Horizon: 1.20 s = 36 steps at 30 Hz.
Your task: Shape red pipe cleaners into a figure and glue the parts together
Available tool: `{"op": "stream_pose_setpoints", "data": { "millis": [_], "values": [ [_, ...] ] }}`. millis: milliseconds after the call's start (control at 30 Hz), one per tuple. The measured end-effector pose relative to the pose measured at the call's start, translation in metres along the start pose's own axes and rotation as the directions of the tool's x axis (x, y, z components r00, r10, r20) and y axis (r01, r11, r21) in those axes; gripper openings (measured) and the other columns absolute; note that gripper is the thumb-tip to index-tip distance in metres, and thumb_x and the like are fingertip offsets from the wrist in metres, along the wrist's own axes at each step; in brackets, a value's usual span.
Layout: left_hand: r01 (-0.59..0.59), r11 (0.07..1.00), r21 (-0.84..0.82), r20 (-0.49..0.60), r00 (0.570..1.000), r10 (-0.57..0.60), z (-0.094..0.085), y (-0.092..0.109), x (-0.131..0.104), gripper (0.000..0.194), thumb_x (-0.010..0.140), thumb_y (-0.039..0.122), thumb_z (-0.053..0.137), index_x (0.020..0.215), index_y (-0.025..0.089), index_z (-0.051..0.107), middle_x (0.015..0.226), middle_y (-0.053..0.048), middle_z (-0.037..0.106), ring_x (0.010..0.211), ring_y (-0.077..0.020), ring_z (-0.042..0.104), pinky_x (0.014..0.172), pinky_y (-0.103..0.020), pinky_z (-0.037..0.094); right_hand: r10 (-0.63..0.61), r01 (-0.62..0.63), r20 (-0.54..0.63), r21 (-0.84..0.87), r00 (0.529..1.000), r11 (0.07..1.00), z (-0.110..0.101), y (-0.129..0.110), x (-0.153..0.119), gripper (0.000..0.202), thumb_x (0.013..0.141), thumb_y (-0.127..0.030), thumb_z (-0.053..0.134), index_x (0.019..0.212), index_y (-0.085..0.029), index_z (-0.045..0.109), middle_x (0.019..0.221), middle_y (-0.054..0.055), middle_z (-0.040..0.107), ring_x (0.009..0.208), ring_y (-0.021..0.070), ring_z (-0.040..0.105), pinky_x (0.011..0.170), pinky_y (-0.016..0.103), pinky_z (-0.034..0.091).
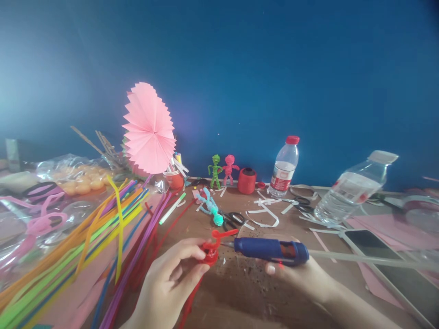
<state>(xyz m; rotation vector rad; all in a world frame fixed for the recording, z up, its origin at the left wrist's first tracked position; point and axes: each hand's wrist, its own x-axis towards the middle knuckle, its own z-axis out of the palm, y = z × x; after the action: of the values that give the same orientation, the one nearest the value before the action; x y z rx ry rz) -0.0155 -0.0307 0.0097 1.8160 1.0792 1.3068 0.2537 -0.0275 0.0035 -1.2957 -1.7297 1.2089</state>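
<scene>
Pinched between the thumb and fingers of my left hand is a red pipe cleaner shape, coiled into a small bundle with a strip sticking out to the right. My right hand grips a blue hot glue gun, lying level with its metal nozzle pointing left at the red coil. Whether the nozzle touches the coil I cannot tell. A clear glue stick runs out of the gun's back end. Just beyond my hands lie a turquoise pipe cleaner figure and black-handled scissors.
Loose pipe cleaners in several colours cover the left side. A pink paper fan, a green figure, a pink figure and a red spool stand near the wall. Two water bottles and a tablet-like device are at right.
</scene>
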Motion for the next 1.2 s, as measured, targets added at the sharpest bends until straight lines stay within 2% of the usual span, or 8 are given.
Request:
{"op": "stream_pose_setpoints", "data": {
  "millis": [133, 233, 433, 633, 800, 967, 1100, 1200],
  "values": [
    [0.007, 0.999, -0.037, 0.006, 1.000, -0.007, 0.000, -0.001, -0.001, 0.019, 0.080, 0.008, 0.062, 0.086, 0.026, 0.063, 0.104, 0.000, 0.070, 0.093, -0.0153, 0.070, 0.078, -0.017, 0.056, -0.222, 0.218, 0.004, -0.209, 0.975, 0.953, -0.016, -0.006, 0.012, 0.024, 0.080, -0.041, 0.061, 0.080, -0.017, 0.064, 0.077, 0.005, 0.067, 0.073, 0.0207, 0.062, 0.067, 0.029, 0.051],
    [0.008, 0.999, -0.044, 0.013, 1.000, -0.007, 0.000, -0.001, 0.000, 0.019, 0.081, 0.007, 0.061, 0.087, 0.026, 0.063, 0.105, -0.001, 0.070, 0.095, -0.0150, 0.069, 0.079, -0.017, 0.056, -0.390, 0.356, 0.043, -0.509, 0.920, 0.784, -0.034, -0.002, 0.021, 0.014, 0.080, -0.030, 0.061, 0.087, -0.017, 0.063, 0.091, 0.008, 0.063, 0.080, 0.0211, 0.062, 0.071, 0.030, 0.049],
    [0.006, 0.999, -0.049, 0.014, 1.000, -0.005, 0.000, 0.002, 0.002, 0.020, 0.081, 0.005, 0.060, 0.086, 0.024, 0.063, 0.103, -0.001, 0.070, 0.093, -0.0144, 0.069, 0.078, -0.016, 0.056, -0.270, 0.139, -0.006, -0.846, 0.963, 0.515, -0.059, 0.017, 0.024, 0.023, 0.078, -0.010, 0.048, 0.099, -0.018, 0.053, 0.103, 0.009, 0.053, 0.069, 0.0194, 0.062, 0.059, 0.029, 0.046],
    [0.012, 0.999, -0.032, 0.034, 0.999, -0.011, 0.003, 0.005, 0.003, 0.018, 0.079, 0.006, 0.062, 0.083, 0.023, 0.063, 0.100, -0.001, 0.072, 0.091, -0.0144, 0.070, 0.077, -0.016, 0.056, -0.146, 0.086, -0.003, -0.795, 0.989, 0.601, -0.066, 0.036, 0.031, 0.049, 0.058, 0.007, 0.042, 0.100, -0.016, 0.051, 0.105, 0.010, 0.054, 0.089, 0.0228, 0.061, 0.078, 0.034, 0.046],
    [-0.068, 0.997, 0.046, 0.097, 0.993, 0.063, 0.000, 0.004, 0.003, 0.019, 0.080, 0.006, 0.060, 0.087, 0.024, 0.061, 0.102, -0.002, 0.070, 0.089, -0.0147, 0.071, 0.074, -0.017, 0.057, -0.132, 0.151, 0.085, -0.742, 0.988, 0.653, -0.074, 0.016, 0.030, 0.041, 0.065, -0.006, 0.059, 0.103, -0.021, 0.058, 0.107, 0.006, 0.061, 0.102, 0.0253, 0.059, 0.086, 0.037, 0.047],
    [-0.274, 0.938, 0.211, 0.168, 0.956, 0.241, -0.004, 0.009, 0.004, 0.025, 0.079, 0.002, 0.061, 0.091, 0.024, 0.060, 0.103, -0.002, 0.070, 0.088, -0.0135, 0.070, 0.079, -0.017, 0.054, -0.493, 0.458, 0.083, -0.525, 0.866, 0.717, -0.033, -0.038, 0.012, 0.024, 0.089, -0.014, 0.048, 0.106, -0.024, 0.061, 0.114, 0.005, 0.064, 0.112, 0.0193, 0.055, 0.095, 0.034, 0.045],
    [-0.317, 0.916, 0.245, 0.215, 0.939, 0.267, -0.004, 0.015, 0.005, 0.027, 0.077, 0.001, 0.063, 0.091, 0.024, 0.060, 0.099, -0.001, 0.070, 0.086, -0.0128, 0.070, 0.079, -0.016, 0.053, -0.585, 0.593, 0.167, -0.424, 0.794, 0.684, 0.006, -0.068, 0.010, 0.030, 0.089, -0.007, 0.049, 0.115, -0.018, 0.059, 0.124, 0.009, 0.061, 0.116, 0.0183, 0.054, 0.097, 0.031, 0.044],
    [-0.291, 0.930, 0.225, 0.206, 0.947, 0.247, -0.004, 0.017, 0.004, 0.027, 0.077, 0.002, 0.063, 0.090, 0.025, 0.060, 0.098, 0.001, 0.071, 0.087, -0.0130, 0.070, 0.079, -0.016, 0.053, -0.600, 0.612, 0.165, -0.377, 0.783, 0.695, 0.017, -0.073, 0.016, 0.020, 0.090, -0.011, 0.052, 0.107, -0.014, 0.063, 0.103, 0.010, 0.068, 0.098, 0.0182, 0.061, 0.088, 0.030, 0.049]
  ]
}}
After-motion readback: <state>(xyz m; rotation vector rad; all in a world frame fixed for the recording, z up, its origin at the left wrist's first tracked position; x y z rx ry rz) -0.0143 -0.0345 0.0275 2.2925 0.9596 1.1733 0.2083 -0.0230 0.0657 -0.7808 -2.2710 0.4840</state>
